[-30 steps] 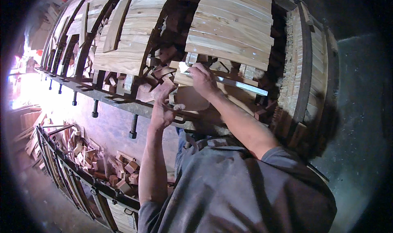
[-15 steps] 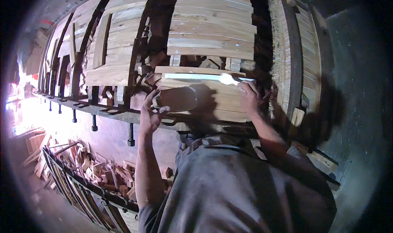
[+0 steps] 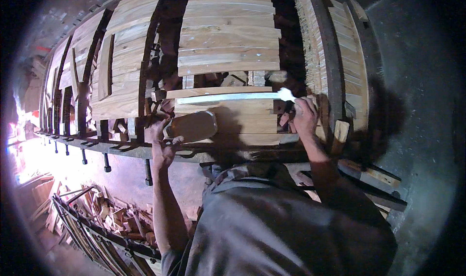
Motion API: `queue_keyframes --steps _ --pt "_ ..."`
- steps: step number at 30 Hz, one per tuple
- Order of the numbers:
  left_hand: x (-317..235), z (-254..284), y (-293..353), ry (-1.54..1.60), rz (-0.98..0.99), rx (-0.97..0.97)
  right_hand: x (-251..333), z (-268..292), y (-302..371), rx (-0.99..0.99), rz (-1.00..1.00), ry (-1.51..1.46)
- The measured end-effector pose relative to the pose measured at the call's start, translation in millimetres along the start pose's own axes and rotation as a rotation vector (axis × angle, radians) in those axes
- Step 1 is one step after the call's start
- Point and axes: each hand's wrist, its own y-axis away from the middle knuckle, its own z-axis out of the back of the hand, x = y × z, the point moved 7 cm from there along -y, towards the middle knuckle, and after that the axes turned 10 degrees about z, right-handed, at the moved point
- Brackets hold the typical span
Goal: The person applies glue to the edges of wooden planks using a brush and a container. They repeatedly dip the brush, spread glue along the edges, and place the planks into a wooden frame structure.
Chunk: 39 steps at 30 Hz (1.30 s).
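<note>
My left hand (image 3: 163,139) is wrapped round the left end of a tan container (image 3: 195,125), tilted over the boards; what is inside it does not show. My right hand (image 3: 305,115) grips a brush (image 3: 286,94) whose head is thick with white paste, probably glue. The brush head sits at the right end of a narrow wooden strip (image 3: 221,99), whose upward face is coated white along its length. Behind that strip lies a bare wooden strip (image 3: 204,91), and on the near side are several flat boards (image 3: 252,124) side by side.
A panel of joined boards (image 3: 228,36) lies beyond, with more panels (image 3: 124,48) to the left. Offcuts fill gaps underneath. A metal rail with hanging bolts (image 3: 148,171) runs along the near edge. Stacked wood (image 3: 313,38) stands right. A bin of scraps (image 3: 124,218) is lower left.
My right hand has drawn the brush rightward along the strip to its right end, leaving white behind it. The container stays in my left hand, and the whole view has shifted slightly.
</note>
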Motion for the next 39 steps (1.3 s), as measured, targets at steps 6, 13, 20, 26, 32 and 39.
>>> queue_keyframes --steps 6,13,20,26,32,39 --pt "-15.2 -0.4 7.1 0.014 -0.003 -0.04 81.8 -78.2 -16.4 0.044 0.174 -0.362" --pt "-24.1 -0.3 8.4 0.077 -0.008 -0.029 182.2 -159.3 -37.0 0.106 0.32 -0.477" --pt "-2.3 3.3 -0.6 0.068 -0.016 0.02 234.6 -221.8 -52.2 0.141 0.241 -0.689" --pt "1.2 11.9 -1.0 0.297 0.083 0.235 210.6 -158.5 -56.7 0.256 0.152 -0.649" --pt "36.6 31.0 -43.3 0.704 0.184 0.137 194.4 -137.9 6.3 0.417 0.169 -0.617" --pt "33.8 11.1 -97.0 0.473 0.291 0.057 129.0 -136.1 28.9 0.836 -0.345 -0.455"
